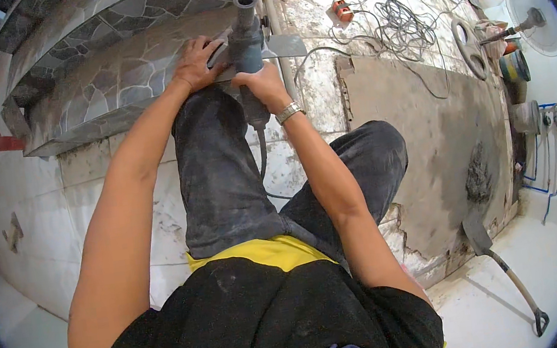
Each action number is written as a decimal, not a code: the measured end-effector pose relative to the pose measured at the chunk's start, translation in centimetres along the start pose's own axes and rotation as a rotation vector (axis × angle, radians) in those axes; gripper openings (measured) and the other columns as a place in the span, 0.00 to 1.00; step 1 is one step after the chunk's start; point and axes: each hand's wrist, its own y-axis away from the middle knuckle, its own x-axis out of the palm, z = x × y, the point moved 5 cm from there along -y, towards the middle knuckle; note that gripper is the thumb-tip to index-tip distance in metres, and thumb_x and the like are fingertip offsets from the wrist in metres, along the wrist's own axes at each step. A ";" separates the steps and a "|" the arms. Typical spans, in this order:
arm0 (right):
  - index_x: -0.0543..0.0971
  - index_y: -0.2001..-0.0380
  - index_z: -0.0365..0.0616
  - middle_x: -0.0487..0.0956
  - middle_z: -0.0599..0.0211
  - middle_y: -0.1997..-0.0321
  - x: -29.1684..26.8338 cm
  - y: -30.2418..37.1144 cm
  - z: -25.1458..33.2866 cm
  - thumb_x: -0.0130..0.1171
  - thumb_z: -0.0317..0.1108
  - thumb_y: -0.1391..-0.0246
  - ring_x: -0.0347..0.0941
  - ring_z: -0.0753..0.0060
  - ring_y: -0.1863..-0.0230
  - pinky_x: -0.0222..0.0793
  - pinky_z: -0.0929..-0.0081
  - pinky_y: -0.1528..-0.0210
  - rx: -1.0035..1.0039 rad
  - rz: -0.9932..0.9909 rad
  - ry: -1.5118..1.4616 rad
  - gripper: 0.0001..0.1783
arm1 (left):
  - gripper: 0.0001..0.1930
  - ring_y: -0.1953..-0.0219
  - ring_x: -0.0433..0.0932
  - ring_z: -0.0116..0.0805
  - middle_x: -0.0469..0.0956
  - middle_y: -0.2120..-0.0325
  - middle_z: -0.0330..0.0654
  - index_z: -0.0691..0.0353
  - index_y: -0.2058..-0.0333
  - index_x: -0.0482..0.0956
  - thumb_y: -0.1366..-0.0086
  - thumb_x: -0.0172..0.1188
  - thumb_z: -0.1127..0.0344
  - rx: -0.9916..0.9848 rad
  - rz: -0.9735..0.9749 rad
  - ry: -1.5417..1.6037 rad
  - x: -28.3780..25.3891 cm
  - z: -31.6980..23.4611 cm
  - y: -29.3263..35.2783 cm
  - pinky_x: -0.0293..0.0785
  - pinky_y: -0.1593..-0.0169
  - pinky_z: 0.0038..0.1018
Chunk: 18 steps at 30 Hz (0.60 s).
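Step in hand: judged to be steadying a corded power tool [247, 50] against tile work at the end of the stone-patterned stairs [123, 78]. The tool stands at far centre, just beyond the person's knee, cord end nearest. The right hand [263, 85] is wrapped around its body. The left hand [196, 65] lies beside it, fingers bent over a pale edge; whether it pinches or merely presses cannot be told. A flat grey piece [288, 45] projects to the tool's right. The next move likely calls for a firm two-handed hold, with the left fingers clear of the working end, which is not distinguishable.

Surface: white floor tiles [314, 94], heavily soiled. At right, a bare cement patch [409, 111] with broken edges bears a mortar heap [478, 175]; a shovel [507, 268] lies nearby.

Room: tangled cable [406, 25] and orange socket box [342, 11] far right; fan [535, 17] and blue pipes [547, 188] along the right side.
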 end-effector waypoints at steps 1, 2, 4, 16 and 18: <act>0.83 0.67 0.33 0.84 0.66 0.69 0.0 -0.1 -0.1 0.73 0.31 0.61 0.78 0.73 0.73 0.74 0.71 0.68 -0.001 0.004 0.003 0.16 | 0.39 0.39 0.66 0.60 0.68 0.41 0.52 0.47 0.34 0.70 0.35 0.55 0.29 -0.004 -0.003 0.000 0.0 0.2 0.0 0.63 0.33 0.50; 0.83 0.67 0.33 0.83 0.66 0.69 0.0 0.0 -0.1 0.73 0.31 0.60 0.77 0.73 0.73 0.74 0.72 0.69 0.005 -0.003 -0.009 0.16 | 0.38 0.39 0.66 0.60 0.68 0.41 0.52 0.46 0.33 0.70 0.35 0.56 0.30 -0.006 0.005 0.002 0.0 0.2 0.0 0.63 0.33 0.50; 0.82 0.68 0.33 0.83 0.67 0.70 0.3 0.1 0.0 0.73 0.31 0.60 0.77 0.74 0.73 0.74 0.72 0.69 0.014 -0.003 -0.020 0.16 | 0.38 0.39 0.66 0.61 0.68 0.41 0.52 0.46 0.33 0.70 0.35 0.56 0.31 -0.014 0.014 0.002 0.0 0.3 0.3 0.63 0.33 0.50; 0.82 0.63 0.31 0.86 0.57 0.64 0.1 -0.6 -1.1 0.75 0.36 0.64 0.83 0.64 0.65 0.78 0.67 0.60 0.102 0.017 0.033 0.24 | 0.34 0.37 0.65 0.56 0.68 0.41 0.48 0.50 0.35 0.71 0.35 0.62 0.41 -0.016 0.011 -0.040 -0.7 -0.8 0.1 0.64 0.32 0.48; 0.82 0.62 0.31 0.86 0.57 0.63 -0.1 -0.7 -1.0 0.75 0.36 0.64 0.83 0.64 0.65 0.78 0.67 0.59 0.086 0.005 0.017 0.25 | 0.35 0.36 0.64 0.56 0.68 0.40 0.48 0.49 0.34 0.70 0.34 0.61 0.39 -0.029 0.048 0.006 -0.6 -0.9 -0.1 0.63 0.31 0.49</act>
